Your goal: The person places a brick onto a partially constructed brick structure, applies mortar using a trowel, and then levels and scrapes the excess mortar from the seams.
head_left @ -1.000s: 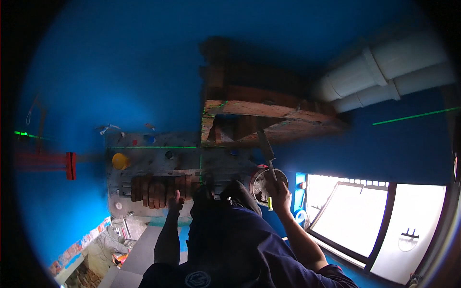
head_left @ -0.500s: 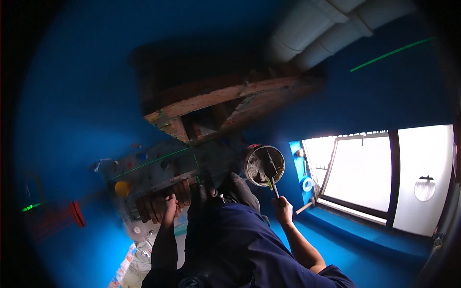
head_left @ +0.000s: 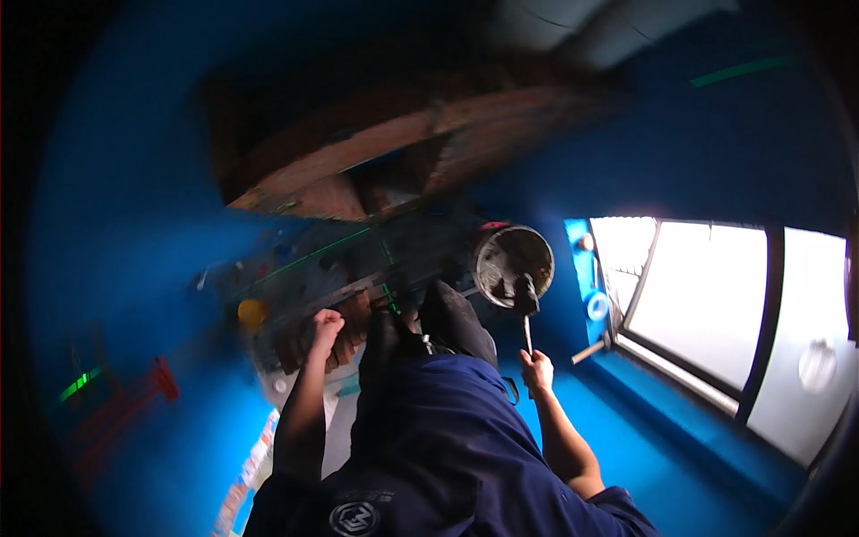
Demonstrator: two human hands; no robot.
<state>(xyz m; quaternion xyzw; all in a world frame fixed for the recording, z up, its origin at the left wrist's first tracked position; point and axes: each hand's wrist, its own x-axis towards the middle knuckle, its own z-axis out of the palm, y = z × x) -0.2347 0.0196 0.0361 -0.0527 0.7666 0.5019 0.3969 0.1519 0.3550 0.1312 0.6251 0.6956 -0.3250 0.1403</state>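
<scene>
My right hand (head_left: 538,374) is closed around the handle of a trowel (head_left: 528,333), which points away from me. Its dark, mortar-smeared blade lies over the near rim of a round bucket (head_left: 484,279). Grey wet mortar (head_left: 501,259) coats the inside of that bucket. My left hand (head_left: 327,328) hangs above a row of reddish-brown bricks (head_left: 353,315), fingers curled in, and I see nothing between them. Whether it touches the bricks I cannot tell.
A large brick-and-wood block (head_left: 331,166), blurred, fills the space ahead. White pipes (head_left: 617,31) stand beyond it. On the left sits a yellow round object (head_left: 252,313). Blue tape (head_left: 597,306) and a wooden-handled tool (head_left: 591,349) lie by the bright window at right.
The trowel has swung nearer me, its blade moving from inside the bucket to the near rim with dark mortar on it. My left hand has lifted slightly. The whole view has shifted.
</scene>
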